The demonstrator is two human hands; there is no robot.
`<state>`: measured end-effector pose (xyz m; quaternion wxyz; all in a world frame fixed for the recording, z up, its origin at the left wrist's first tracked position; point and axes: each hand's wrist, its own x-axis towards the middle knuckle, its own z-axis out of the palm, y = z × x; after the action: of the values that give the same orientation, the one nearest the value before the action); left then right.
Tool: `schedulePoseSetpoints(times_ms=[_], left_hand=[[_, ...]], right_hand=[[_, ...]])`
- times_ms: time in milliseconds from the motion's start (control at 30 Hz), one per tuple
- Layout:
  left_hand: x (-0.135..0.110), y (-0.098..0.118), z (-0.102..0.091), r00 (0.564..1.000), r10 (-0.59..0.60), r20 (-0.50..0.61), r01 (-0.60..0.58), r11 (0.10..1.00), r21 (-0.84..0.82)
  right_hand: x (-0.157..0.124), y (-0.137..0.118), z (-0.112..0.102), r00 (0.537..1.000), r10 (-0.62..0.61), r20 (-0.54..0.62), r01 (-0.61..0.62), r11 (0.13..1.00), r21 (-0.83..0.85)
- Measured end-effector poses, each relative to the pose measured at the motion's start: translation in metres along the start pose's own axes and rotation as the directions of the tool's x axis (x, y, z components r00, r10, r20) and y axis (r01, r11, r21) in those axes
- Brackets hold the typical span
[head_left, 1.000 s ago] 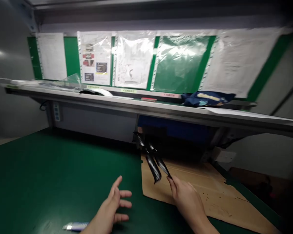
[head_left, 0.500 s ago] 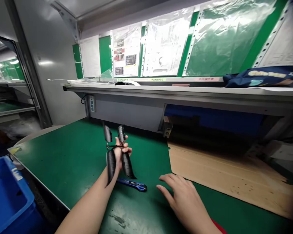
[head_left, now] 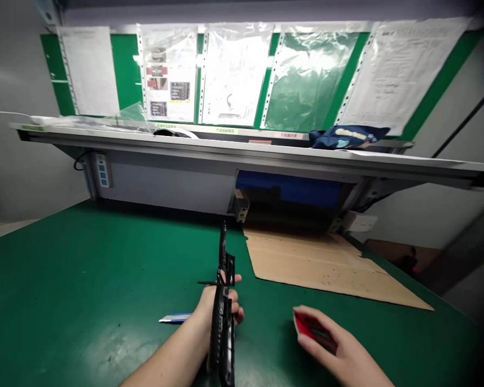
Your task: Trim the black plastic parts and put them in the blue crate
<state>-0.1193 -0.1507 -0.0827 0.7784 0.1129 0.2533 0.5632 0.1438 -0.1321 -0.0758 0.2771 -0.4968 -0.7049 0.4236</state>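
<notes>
**Black moulded part, held upright, lower centre of frame**

Item: black part [head_left: 222, 339], long and narrow, seen edge-on, standing upright over the green bench mat [head_left: 84, 279].

Left hand [head_left: 208, 307]: closed round the part at mid-length, thumb laid across its near face, fingers wrapped behind.

Right hand [head_left: 341, 348], lower right: fingers curled loosely about a small red item [head_left: 305, 324], just above the mat. What the item is cannot be told.

Handling note: so slim a piece likely twists easily. A full wrap at the middle, wrist straight, would keep it steady.

Nearby: blue utility knife [head_left: 175, 318] flat on the mat left of the left wrist; cardboard sheet [head_left: 322, 263], centre right; shelf [head_left: 226, 150] above, carrying a dark blue bag [head_left: 347, 137].
</notes>
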Motion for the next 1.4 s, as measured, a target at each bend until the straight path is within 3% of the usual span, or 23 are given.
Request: schedulePoseSetpoints(times_ms=[67, 133, 200, 300, 433, 500, 600, 667, 733, 900, 1033, 1133, 1333, 1400], left_hand=[[0.002, -0.01, 0.005, 0.994, -0.102, -0.027, 0.103, 0.994, 0.032], [0.003, -0.017, 0.009, 0.985, -0.165, -0.047, 0.168, 0.984, 0.057], [0.003, -0.02, 0.012, 0.982, -0.176, -0.072, 0.181, 0.981, 0.075], [0.003, -0.021, 0.014, 0.973, -0.204, -0.105, 0.212, 0.975, 0.068], [0.006, -0.022, 0.013, 0.963, -0.245, -0.113, 0.251, 0.967, 0.038], [0.008, -0.023, 0.013, 0.955, -0.261, -0.143, 0.27, 0.962, 0.047], [0.011, -0.025, 0.009, 0.943, -0.282, -0.176, 0.291, 0.956, 0.029], [0.011, -0.026, 0.006, 0.947, -0.286, -0.149, 0.292, 0.956, 0.018], [0.012, -0.026, 0.004, 0.945, -0.307, -0.111, 0.312, 0.95, 0.026], [0.01, -0.03, -0.003, 0.933, -0.356, -0.058, 0.36, 0.929, 0.089], [0.01, -0.034, -0.011, 0.923, -0.384, 0.006, 0.38, 0.916, 0.131], [0.01, -0.035, -0.014, 0.905, -0.425, 0.005, 0.42, 0.896, 0.141], [0.01, -0.033, -0.012, 0.909, -0.417, -0.002, 0.415, 0.903, 0.115], [0.01, -0.032, -0.011, 0.904, -0.427, -0.016, 0.426, 0.899, 0.103]], right_hand=[[0.015, -0.022, 0.011, 0.998, 0.003, 0.066, -0.032, 0.9, 0.435], [0.034, -0.039, 0.023, 0.984, -0.052, 0.169, -0.078, 0.73, 0.679], [0.053, -0.045, 0.033, 0.97, -0.07, 0.233, -0.134, 0.647, 0.751], [0.07, -0.037, 0.042, 0.963, -0.037, 0.268, -0.192, 0.605, 0.773], [0.071, -0.02, 0.046, 0.962, 0.011, 0.273, -0.241, 0.509, 0.827], [0.068, -0.015, 0.047, 0.974, 0.022, 0.227, -0.204, 0.528, 0.824], [0.066, -0.012, 0.048, 0.998, -0.052, 0.023, 0.023, 0.745, 0.667], [0.063, -0.01, 0.048, 0.977, -0.192, -0.095, 0.214, 0.878, 0.428], [0.059, -0.01, 0.047, 0.933, -0.339, -0.124, 0.357, 0.916, 0.181], [0.049, -0.02, 0.041, 0.792, -0.606, -0.069, 0.583, 0.786, -0.207], [0.048, -0.022, 0.037, 0.645, -0.759, 0.087, 0.736, 0.586, -0.341], [0.051, -0.013, 0.035, 0.556, -0.812, 0.179, 0.807, 0.475, -0.351], [0.052, -0.002, 0.032, 0.52, -0.818, 0.246, 0.832, 0.419, -0.363], [0.049, -0.005, 0.033, 0.486, -0.835, 0.259, 0.852, 0.387, -0.353]])
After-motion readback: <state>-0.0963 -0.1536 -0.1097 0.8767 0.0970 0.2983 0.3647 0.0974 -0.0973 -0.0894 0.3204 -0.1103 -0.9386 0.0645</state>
